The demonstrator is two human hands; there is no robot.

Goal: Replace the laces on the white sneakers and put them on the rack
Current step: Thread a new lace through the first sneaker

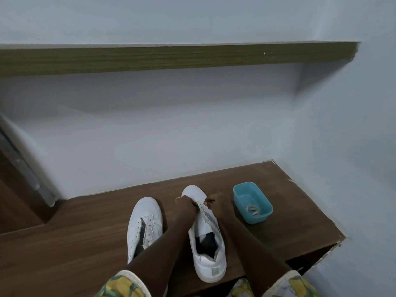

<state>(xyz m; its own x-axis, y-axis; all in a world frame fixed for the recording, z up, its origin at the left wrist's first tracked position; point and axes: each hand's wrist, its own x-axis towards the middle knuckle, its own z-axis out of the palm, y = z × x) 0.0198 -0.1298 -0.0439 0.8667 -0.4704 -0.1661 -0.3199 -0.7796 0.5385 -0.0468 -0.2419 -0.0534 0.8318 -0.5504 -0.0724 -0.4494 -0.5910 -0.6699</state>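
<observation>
Between the left hand and right hand, both pinching its lace, 1 sneaker seemed barely threaded; left of them, the 2nd sneaker lay unlaced, racking yet to come.

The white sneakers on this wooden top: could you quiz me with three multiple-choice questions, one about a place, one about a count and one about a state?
1. Where does the blue tub stand?
A. on the upper shelf
B. on the wooden top, right of the right-hand sneaker
C. between the two sneakers

2. How many white sneakers are in view?
A. one
B. two
C. three

3. What state is the left-hand sneaker in?
A. fully laced
B. tied in a bow
C. unlaced, eyelets empty

Answers:
1 B: the tub sits on the wooden top, beyond the right-hand sneaker.
2 B: one pair lies side by side.
3 C: its eyelets are bare, while the left hand and right hand pinch the lace on the other sneaker.
</observation>
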